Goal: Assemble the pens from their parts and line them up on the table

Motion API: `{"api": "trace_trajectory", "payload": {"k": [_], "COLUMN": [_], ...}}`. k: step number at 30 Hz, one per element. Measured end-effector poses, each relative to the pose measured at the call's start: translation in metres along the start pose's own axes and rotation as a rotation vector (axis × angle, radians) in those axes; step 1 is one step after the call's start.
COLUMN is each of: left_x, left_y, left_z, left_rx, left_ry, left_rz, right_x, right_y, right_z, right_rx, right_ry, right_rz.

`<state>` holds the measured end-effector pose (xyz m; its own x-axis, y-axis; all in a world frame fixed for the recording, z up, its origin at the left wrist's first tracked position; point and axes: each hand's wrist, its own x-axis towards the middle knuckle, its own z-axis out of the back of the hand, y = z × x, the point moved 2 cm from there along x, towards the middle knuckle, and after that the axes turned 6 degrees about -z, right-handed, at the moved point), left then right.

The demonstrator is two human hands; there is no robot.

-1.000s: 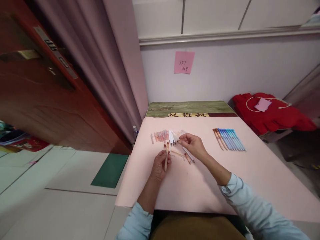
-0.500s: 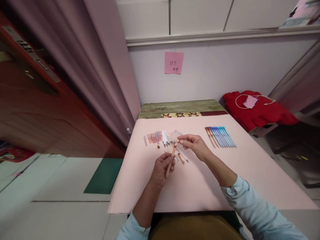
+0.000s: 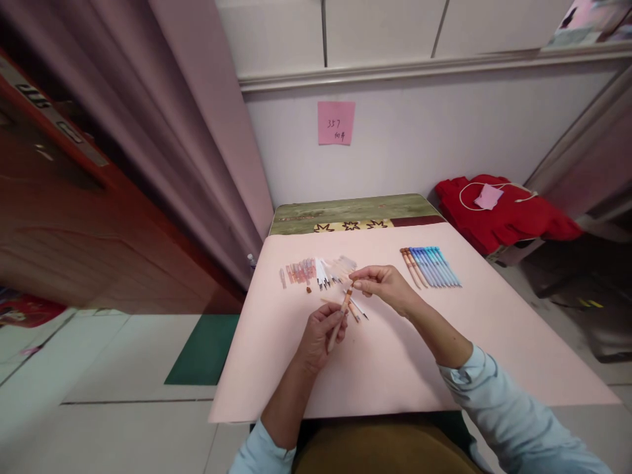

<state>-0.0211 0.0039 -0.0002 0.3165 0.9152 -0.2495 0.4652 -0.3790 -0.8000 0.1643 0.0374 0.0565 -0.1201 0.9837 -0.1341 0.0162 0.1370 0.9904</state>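
My left hand [image 3: 316,334] is closed round the lower barrel of a beige and orange pen [image 3: 347,300], which slants up to the right. At its top end the fingertips of my right hand [image 3: 388,288] are pinched together; a small brown cap in them is mostly hidden, touching or almost touching the pen. Just behind the hands lie white pen refills [image 3: 322,271] with dark tips. Left of these are patterned pen sleeves [image 3: 302,270] and a small brown cap [image 3: 309,289]. An orange pen piece [image 3: 354,312] and another refill [image 3: 363,314] lie near my left fingers.
A neat row of brown, blue and turquoise pens [image 3: 430,268] lies at the right on the pink-covered table [image 3: 395,368]. Behind the table, a pink note [image 3: 336,123] is on the wall. Red cloth [image 3: 513,220] with a white cord sits beyond the right edge.
The gap between my right fingertips and the pen's top end has closed, bringing the small brown cap to the pen. My left hand keeps its hold. The view has shifted slightly.
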Motion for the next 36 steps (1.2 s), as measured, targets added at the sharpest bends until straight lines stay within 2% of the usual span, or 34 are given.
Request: {"api": "trace_trajectory", "payload": {"k": [7, 12, 18, 26, 30, 32, 36], "left_x": [-0.002, -0.003, -0.003, 0.002, 0.007, 0.011, 0.02], "left_y": [-0.002, -0.001, 0.005, 0.005, 0.01, 0.014, 0.017], "left_z": [-0.002, -0.008, -0.013, -0.018, -0.016, -0.016, -0.019], "left_rx": [0.098, 0.11, 0.093, 0.096, 0.099, 0.071, 0.014], "left_ry": [0.077, 0.097, 0.118, 0.131, 0.098, 0.047, -0.033], "left_rz": [0.048, 0.028, 0.006, -0.003, -0.06, -0.109, -0.174], "right_x": [-0.002, -0.004, -0.009, -0.012, -0.023, -0.032, -0.049], "right_y": [0.011, 0.009, 0.005, 0.0, -0.015, -0.027, -0.05], "right_z": [0.015, 0.019, 0.016, 0.019, 0.022, 0.018, -0.003], "right_rx": [-0.169, -0.189, -0.139, -0.007, 0.013, -0.041, -0.26], "right_ry": [0.222, 0.195, 0.228, 0.093, -0.113, -0.201, -0.171], "right_rz": [-0.1, -0.117, -0.121, -0.034, -0.019, -0.027, -0.039]}}
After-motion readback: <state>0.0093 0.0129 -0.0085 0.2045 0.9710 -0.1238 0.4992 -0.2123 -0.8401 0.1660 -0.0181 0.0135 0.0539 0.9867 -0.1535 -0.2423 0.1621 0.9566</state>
